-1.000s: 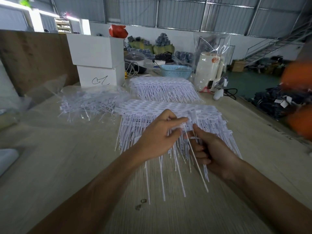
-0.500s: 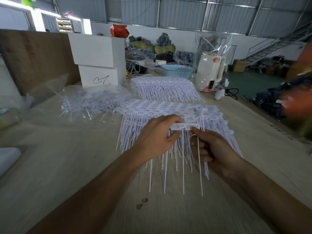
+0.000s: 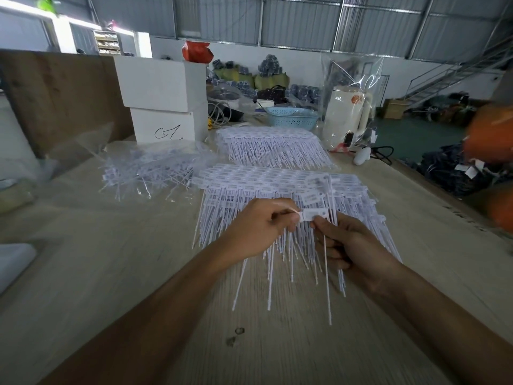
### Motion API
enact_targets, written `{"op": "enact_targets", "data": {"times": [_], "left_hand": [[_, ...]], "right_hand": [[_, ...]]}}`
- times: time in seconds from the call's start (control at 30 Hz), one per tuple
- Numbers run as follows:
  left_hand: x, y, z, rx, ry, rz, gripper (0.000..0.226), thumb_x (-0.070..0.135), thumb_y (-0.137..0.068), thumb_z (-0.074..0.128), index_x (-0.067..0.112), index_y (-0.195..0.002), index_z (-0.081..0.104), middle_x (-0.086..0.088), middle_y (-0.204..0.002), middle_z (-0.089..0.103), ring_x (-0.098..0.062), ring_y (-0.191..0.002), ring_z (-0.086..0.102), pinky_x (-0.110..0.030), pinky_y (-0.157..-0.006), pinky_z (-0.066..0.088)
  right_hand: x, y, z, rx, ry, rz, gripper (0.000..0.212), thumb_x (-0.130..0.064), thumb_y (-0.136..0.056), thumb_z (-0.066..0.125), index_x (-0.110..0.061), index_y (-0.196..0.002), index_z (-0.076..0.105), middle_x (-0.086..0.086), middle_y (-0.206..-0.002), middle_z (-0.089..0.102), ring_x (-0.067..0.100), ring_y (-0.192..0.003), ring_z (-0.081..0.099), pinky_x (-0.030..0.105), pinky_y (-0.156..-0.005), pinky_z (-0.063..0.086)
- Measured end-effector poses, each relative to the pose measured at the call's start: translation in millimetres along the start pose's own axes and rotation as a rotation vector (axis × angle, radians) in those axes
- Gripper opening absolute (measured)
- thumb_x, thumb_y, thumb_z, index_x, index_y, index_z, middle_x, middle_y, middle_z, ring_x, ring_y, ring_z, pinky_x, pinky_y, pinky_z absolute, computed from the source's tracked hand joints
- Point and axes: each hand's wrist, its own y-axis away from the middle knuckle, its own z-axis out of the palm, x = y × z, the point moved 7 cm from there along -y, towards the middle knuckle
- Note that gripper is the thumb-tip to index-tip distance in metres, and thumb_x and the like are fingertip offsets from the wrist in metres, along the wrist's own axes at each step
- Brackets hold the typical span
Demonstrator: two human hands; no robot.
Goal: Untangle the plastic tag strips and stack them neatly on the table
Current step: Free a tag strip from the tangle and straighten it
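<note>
A wide, neat stack of white plastic tag strips (image 3: 266,184) lies in the middle of the wooden table (image 3: 111,273), tails pointing toward me. My left hand (image 3: 255,229) and my right hand (image 3: 352,243) meet just above its near edge. Together they pinch a small bunch of white tag strips (image 3: 312,215) by the label ends; the long thin tails hang down below my fingers. A second tidy stack of tags (image 3: 270,147) lies behind the first. To the left, a tangled heap of tags (image 3: 150,170) sits in a clear plastic bag.
Two stacked white boxes (image 3: 161,101) stand at the back left, with a brown board (image 3: 55,93) beside them. A blue basket (image 3: 291,116), a white kettle in plastic wrap (image 3: 347,115) and a white mouse with cable (image 3: 362,155) sit at the back right. Blurred orange shapes (image 3: 491,134) pass at the right edge.
The bunch between my hands has been turned so its tails hang straighter. My hands have shifted slightly, and both still hold the label ends.
</note>
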Motion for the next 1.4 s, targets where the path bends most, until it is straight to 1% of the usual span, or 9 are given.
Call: {"op": "enact_targets", "data": {"times": [0.17, 0.27, 0.47, 0.7, 0.87, 1.03, 1.17, 1.3, 1.4], "left_hand": [[-3, -2, 1, 0.007, 0.097, -0.042, 0.013, 0.015, -0.099, 0.059, 0.020, -0.100, 0.071, 0.006, -0.077, 0.071, -0.018, -0.068, 0.069, -0.045, -0.072, 0.058], [-1, -1, 2, 0.004, 0.149, -0.037, 0.027, 0.016, -0.099, 0.060, 0.039, -0.112, 0.067, 0.004, -0.074, 0.070, -0.021, -0.066, 0.066, -0.051, -0.068, 0.058], [2, -1, 0, 0.045, 0.123, -0.010, 0.028, 0.021, -0.098, 0.056, 0.045, -0.111, 0.066, 0.004, -0.072, 0.068, -0.027, -0.063, 0.065, -0.054, -0.062, 0.054], [-1, -2, -2, 0.099, 0.112, -0.030, 0.031, 0.021, -0.098, 0.055, 0.049, -0.101, 0.069, 0.008, -0.072, 0.068, -0.038, -0.066, 0.063, -0.056, -0.062, 0.054], [-7, -2, -11, 0.125, -0.067, -0.019, 0.022, 0.026, -0.100, 0.056, 0.041, -0.109, 0.070, 0.011, -0.071, 0.066, -0.013, -0.054, 0.059, -0.033, -0.058, 0.051], [6, 2, -1, 0.030, -0.125, 0.055, 0.033, 0.024, -0.100, 0.059, 0.028, -0.132, 0.064, 0.010, -0.084, 0.063, -0.001, -0.072, 0.054, -0.014, -0.069, 0.038], [11, 1, 2, 0.021, -0.096, 0.063, 0.039, 0.017, -0.103, 0.052, 0.026, -0.141, 0.056, -0.002, -0.080, 0.050, -0.017, -0.072, 0.051, -0.029, -0.069, 0.039], [13, 3, 1, 0.023, -0.138, 0.060, 0.038, 0.020, -0.101, 0.054, 0.026, -0.138, 0.059, 0.012, -0.099, 0.066, -0.010, -0.088, 0.061, -0.024, -0.081, 0.047], [6, 3, 0, 0.039, -0.046, 0.006, 0.026, 0.025, -0.102, 0.049, 0.035, -0.122, 0.064, 0.010, -0.071, 0.058, -0.012, -0.052, 0.049, -0.019, -0.055, 0.040]], "right_hand": [[-2, -1, -2, 0.028, 0.024, -0.023, 0.021, -0.032, -0.095, 0.062, -0.013, -0.085, 0.061, 0.007, -0.072, 0.013, 0.013, -0.052, 0.014, 0.024, -0.043, 0.012], [-2, -1, 0, 0.029, 0.036, -0.015, 0.034, -0.040, -0.093, 0.063, -0.013, -0.074, 0.057, 0.010, -0.071, 0.010, 0.018, -0.055, 0.010, 0.027, -0.044, 0.012], [-4, 1, 1, 0.035, 0.052, -0.020, 0.040, -0.049, -0.085, 0.069, -0.013, -0.071, 0.055, 0.001, -0.062, 0.015, 0.015, -0.052, 0.012, 0.023, -0.042, 0.016], [-3, 2, 4, 0.010, 0.038, 0.006, 0.042, -0.039, -0.096, 0.061, -0.018, -0.062, 0.049, 0.006, -0.065, 0.014, 0.013, -0.050, 0.014, 0.023, -0.041, 0.013], [-1, 1, 4, 0.010, -0.045, 0.045, 0.044, -0.041, -0.098, 0.057, -0.022, -0.061, 0.039, 0.001, -0.061, 0.029, 0.013, -0.049, 0.023, 0.021, -0.040, 0.022], [0, 0, 4, 0.016, -0.066, 0.020, 0.043, -0.039, -0.102, 0.052, -0.019, -0.064, 0.043, 0.006, -0.063, 0.043, 0.017, -0.049, 0.041, 0.026, -0.045, 0.036], [0, -1, 2, 0.031, -0.039, 0.015, 0.042, -0.043, -0.100, 0.052, -0.020, -0.064, 0.046, 0.009, -0.063, 0.047, 0.023, -0.053, 0.046, 0.032, -0.050, 0.041], [0, 1, 6, 0.000, -0.013, 0.000, 0.043, -0.042, -0.104, 0.047, -0.019, -0.068, 0.048, 0.012, -0.062, 0.050, 0.023, -0.051, 0.048, 0.030, -0.047, 0.040], [-1, 1, 9, -0.016, -0.008, -0.019, 0.041, -0.040, -0.105, 0.046, -0.014, -0.073, 0.047, 0.014, -0.062, 0.049, 0.023, -0.047, 0.045, 0.029, -0.044, 0.038]]}}
